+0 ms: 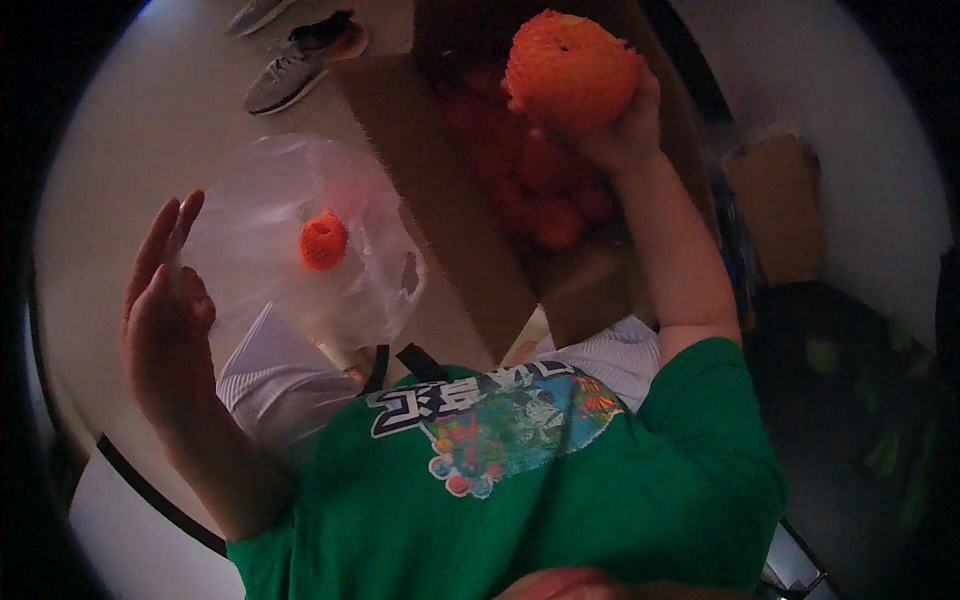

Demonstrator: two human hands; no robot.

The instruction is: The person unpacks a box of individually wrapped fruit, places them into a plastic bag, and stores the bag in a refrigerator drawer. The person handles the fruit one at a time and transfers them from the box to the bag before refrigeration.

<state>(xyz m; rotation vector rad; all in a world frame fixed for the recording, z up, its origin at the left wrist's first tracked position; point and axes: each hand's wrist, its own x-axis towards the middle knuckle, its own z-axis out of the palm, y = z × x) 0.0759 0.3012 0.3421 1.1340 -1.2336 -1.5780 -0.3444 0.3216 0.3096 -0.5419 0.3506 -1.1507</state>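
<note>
My right hand [626, 127] holds up a round orange item [574, 71] that looks wrapped in orange foam netting, over an open cardboard box [450, 202]. Inside the box lie several similar orange-red round items [559, 221], dim in shadow. On the left, my left hand [169, 292] has the edge of a thin translucent plastic bag [255, 195] between its fingers. The bag spreads from that hand towards the box's side. One orange netted item [323, 241] shows within the bag's outline, smaller in view than the one in my right hand.
Shoes [285, 79] lie on the pale floor [150, 127] beyond the bag. Another piece of cardboard [780, 210] stands right of the box. A leafy plant [881, 454] shows in the dark at far right. My knees flank the box's near end.
</note>
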